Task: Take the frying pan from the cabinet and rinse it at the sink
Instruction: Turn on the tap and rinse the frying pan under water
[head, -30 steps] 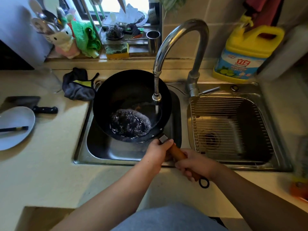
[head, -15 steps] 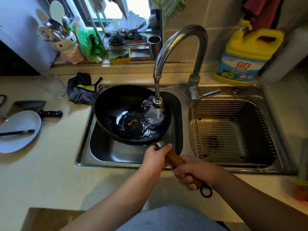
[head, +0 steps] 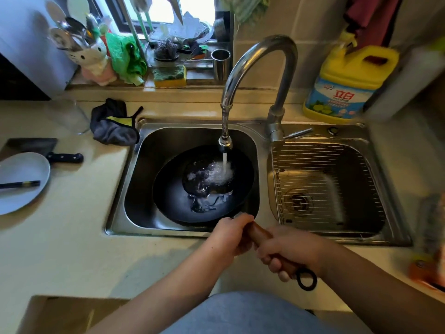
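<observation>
At centre frame the black frying pan (head: pixel 192 203) sits low in the left basin of the steel sink (head: pixel 262 138), a shallow pool of water splashing inside it under the running faucet (head: pixel 260 54). The right basin holds a wire rack (head: pixel 337 165). On the pale counter (head: pixel 72 227), left of frame, lie a plate (head: pixel 26 169) with chopsticks (head: pixel 19 184) and a cleaver (head: pixel 48 150). Left hand (head: pixel 231 235) and right hand (head: pixel 291 249) have their fingers wrapped tight around the pan's wooden handle (head: pixel 258 233).

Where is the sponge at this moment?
The sponge lies on the window ledge behind the left sink basin, between the green cloth and the metal cup.
</observation>
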Demonstrator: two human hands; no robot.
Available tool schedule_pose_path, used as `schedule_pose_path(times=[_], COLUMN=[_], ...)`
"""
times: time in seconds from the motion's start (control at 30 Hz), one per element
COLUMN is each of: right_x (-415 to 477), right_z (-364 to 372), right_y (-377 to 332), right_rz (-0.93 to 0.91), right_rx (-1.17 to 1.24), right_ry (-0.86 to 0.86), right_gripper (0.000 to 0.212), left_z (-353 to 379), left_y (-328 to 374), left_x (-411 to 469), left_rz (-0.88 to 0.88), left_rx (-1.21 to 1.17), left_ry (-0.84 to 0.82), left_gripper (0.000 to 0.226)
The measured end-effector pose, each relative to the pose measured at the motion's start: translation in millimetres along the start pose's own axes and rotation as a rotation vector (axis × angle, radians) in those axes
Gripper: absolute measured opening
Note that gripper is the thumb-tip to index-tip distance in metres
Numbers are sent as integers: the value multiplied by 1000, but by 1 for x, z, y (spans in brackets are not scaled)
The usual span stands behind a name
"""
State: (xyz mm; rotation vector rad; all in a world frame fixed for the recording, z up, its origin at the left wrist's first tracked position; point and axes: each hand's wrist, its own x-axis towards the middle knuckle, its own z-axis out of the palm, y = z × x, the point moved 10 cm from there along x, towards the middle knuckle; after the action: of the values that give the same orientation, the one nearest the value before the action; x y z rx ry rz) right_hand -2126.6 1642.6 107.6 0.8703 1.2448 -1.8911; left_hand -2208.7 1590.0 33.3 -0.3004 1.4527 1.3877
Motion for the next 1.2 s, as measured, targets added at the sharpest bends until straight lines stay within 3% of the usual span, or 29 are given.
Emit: schedule_pose_path(times=[0.2, 0.47, 0.57, 1.0, 1.2], right_x=[3, 14, 23, 64, 73], right_z=[-11, -34, -39, -36, -23], right_y=[5, 1, -3, -19, -22], right_rz=[-52, -167, -219, -253, -227], right_rx=[-229, -378, -403, -386, -307], right_ry=[142, 230, 209, 32, -77], right_gripper=[20, 29, 32, 40, 43], left_z=[13, 16, 12, -27, -45], left_y=[-6, -2, 1, 26, 37], left_x=[10, 25, 31, 33, 27], left_rz=[-31, -9, 16, 193, 257], left_rx=[-41, -173, -162, -149, -101], left_ry=[-139, -213, -230, 83, 205], left_gripper=[13, 42, 33, 9, 12])
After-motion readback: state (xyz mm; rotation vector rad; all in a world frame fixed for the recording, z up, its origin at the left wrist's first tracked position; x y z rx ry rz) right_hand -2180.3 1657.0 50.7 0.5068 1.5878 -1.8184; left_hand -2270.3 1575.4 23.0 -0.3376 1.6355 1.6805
